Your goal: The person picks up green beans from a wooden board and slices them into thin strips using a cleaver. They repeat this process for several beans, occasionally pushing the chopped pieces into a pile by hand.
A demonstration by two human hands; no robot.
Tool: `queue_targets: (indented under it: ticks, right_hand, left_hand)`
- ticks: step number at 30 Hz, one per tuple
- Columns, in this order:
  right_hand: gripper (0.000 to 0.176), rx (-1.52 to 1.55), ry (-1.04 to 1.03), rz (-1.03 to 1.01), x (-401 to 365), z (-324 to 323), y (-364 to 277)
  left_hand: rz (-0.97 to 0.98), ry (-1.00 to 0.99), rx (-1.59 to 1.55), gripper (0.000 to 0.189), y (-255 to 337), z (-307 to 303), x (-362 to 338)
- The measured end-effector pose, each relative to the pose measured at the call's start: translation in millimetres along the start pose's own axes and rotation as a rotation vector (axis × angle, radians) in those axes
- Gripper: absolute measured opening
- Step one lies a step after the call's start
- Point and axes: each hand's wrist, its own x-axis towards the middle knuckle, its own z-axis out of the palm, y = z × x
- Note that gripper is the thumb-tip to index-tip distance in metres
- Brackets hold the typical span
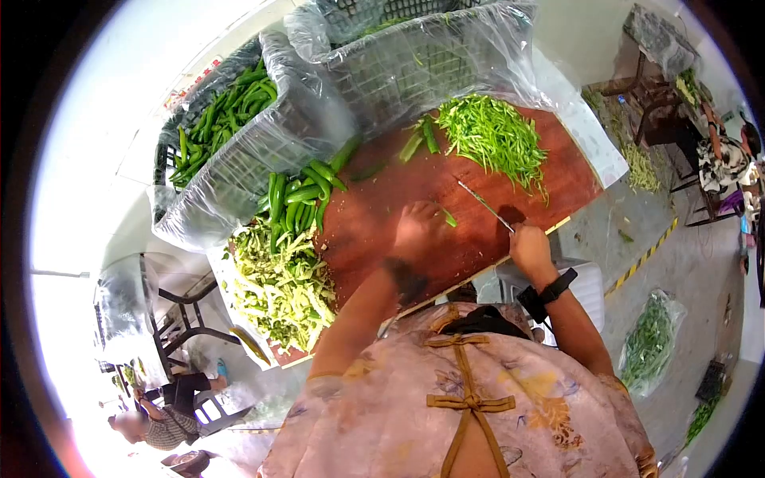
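My right hand (531,248) is closed around the handle of a knife (484,205), whose thin blade points up and left over the red-brown board (374,239). Motion smears my left hand (420,227), which is low over the middle of the board. Just right of its fingers is a small green pepper piece (450,218). Beyond the knife lies a heap of thin green pepper shreds (494,139), with a few longer green pieces (429,135) at its left side. Whole green peppers (299,195) are piled on the board's left.
Pale cut pepper cores and scraps (279,287) cover the board's left end. Behind stand plastic-lined crates, one holding green peppers (231,111). A clear bag of greens (652,342) is on the floor at right. Other people sit at far left (163,422) and far right (721,155).
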Motion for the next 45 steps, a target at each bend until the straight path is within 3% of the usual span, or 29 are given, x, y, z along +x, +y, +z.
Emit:
queue_targets:
  ticks: [2, 11, 17, 20, 36, 41, 45]
  right_hand:
    - [0.019, -0.024, 0.032, -0.043, 0, 3, 2]
    - [0.014, -0.026, -0.010, -0.121, -1, 14, -6]
    - [0.014, -0.037, -0.055, -0.228, -6, 10, -31]
    - [0.013, -0.019, -0.018, -0.236, -8, -2, -39]
    - [0.012, -0.063, -0.071, -0.209, 3, 1, -45]
    - [0.006, -0.007, -0.041, -0.297, 19, 15, -48]
    - [0.007, -0.061, -0.030, -0.275, 41, 20, -63]
  left_hand:
    - [0.175, 0.022, 0.120, 0.020, -8, 2, -8]
    - [0.064, 0.002, 0.254, 0.026, 11, 34, -15]
    - [0.128, 0.035, 0.235, 0.026, 11, 28, -12]
    - [0.079, -0.059, 0.217, 0.026, 9, 30, -14]
    - [0.097, -0.047, 0.097, 0.034, 1, 23, -11]
    - [0.013, -0.155, 0.062, 0.036, 10, 16, -8]
    - [0.067, -0.085, 0.041, 0.036, 9, 13, -7]
